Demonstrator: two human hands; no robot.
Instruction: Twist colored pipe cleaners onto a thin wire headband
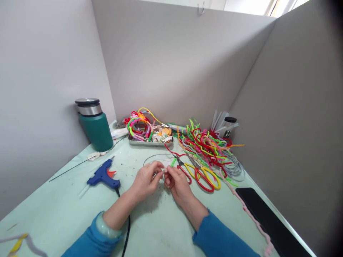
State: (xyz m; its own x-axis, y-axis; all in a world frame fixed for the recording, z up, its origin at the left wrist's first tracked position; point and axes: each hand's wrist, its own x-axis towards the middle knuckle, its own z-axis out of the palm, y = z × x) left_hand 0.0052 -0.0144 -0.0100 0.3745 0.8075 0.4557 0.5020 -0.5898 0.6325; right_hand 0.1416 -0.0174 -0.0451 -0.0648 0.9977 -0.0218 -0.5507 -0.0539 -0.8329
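left fingers (pixel 157 165) and right fingers (pixel 174 172) pinch a tiny piece (pixel 165 171)

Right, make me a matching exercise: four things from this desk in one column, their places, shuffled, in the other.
1. Teal bottle with silver band
2. Blue glue gun
3. Shallow metal tray
4. Metal scissors with red and yellow handles

A. Right of the right hand
B. Upright by the left partition
C. Back of the desk, holding loose pieces
D. Lying left of the left hand

Pairs: 1-B; 2-D; 3-C; 4-A
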